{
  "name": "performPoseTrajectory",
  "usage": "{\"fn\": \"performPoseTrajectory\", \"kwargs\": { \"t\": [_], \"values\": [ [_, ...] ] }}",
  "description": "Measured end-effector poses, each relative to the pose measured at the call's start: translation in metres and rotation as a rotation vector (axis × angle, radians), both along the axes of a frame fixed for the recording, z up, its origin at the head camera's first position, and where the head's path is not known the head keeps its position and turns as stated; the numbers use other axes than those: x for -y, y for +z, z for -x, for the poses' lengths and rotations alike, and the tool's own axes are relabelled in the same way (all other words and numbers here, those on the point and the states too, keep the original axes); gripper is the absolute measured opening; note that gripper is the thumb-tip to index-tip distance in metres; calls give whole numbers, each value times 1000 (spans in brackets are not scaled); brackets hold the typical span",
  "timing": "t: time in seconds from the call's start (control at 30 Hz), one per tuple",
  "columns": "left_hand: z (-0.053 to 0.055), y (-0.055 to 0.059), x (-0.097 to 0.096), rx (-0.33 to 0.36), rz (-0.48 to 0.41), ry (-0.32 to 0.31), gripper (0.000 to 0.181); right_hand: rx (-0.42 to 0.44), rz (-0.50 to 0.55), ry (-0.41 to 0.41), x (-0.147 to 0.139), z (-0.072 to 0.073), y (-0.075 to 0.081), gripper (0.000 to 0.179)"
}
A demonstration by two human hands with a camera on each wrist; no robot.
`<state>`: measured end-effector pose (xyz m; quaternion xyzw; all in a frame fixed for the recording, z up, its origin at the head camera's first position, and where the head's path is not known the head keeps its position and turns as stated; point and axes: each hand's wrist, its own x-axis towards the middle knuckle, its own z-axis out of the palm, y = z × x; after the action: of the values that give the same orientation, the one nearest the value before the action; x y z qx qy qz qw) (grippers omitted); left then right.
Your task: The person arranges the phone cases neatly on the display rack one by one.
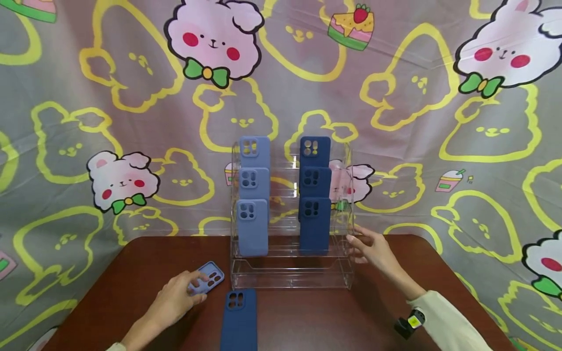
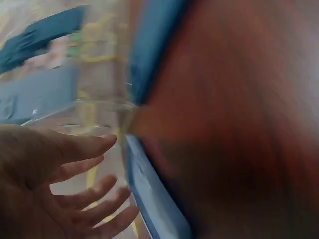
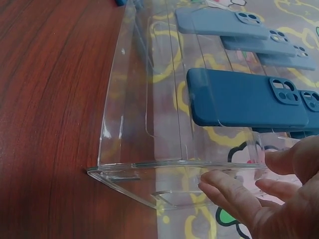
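A light blue phone case [image 1: 212,277] lies on the table left of the clear acrylic rack [image 1: 290,280]. My left hand [image 1: 177,295] is over it in the head view, fingers bent loosely; in the left wrist view the fingertips [image 2: 130,213] overlap the case's edge. Beside the rack's right side is my right hand [image 1: 373,251], fingers apart and right at the clear side panel. A dark blue phone case [image 1: 240,324] lies on the table in front of the rack. On the rack stand several cases, light blue [image 1: 252,234] at left and dark blue [image 1: 314,234] at right.
The brown wooden table [image 1: 325,321] has rounded far corners. Behind it hangs a grey cloth [image 1: 281,102] with cartoon rabbits and yellow outlines. The rack's lowest tier, a clear front tray [image 1: 291,273], holds no case. A small dark device [image 1: 412,321] sits on the right wrist.
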<state>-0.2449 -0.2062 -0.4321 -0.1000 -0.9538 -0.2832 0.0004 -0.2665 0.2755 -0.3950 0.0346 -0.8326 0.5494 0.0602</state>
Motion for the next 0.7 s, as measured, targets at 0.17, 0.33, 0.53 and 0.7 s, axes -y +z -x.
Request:
{"fn": "performPoseTrajectory", "kwargs": {
  "t": [0.17,0.33,0.53,0.7],
  "values": [
    [4,-22,-6,-142,213,-54,42,-3,-24,-27,-3,1,2,56],
    [8,-35,-10,-374,313,-149,24,8,-19,-30,-2,0,1,55],
    [5,-13,-1,-479,390,-135,30,3,-41,-25,2,0,-3,54],
    [1,25,7,-687,301,-61,33,-9,-42,-34,2,-1,-3,53]
  ]
}}
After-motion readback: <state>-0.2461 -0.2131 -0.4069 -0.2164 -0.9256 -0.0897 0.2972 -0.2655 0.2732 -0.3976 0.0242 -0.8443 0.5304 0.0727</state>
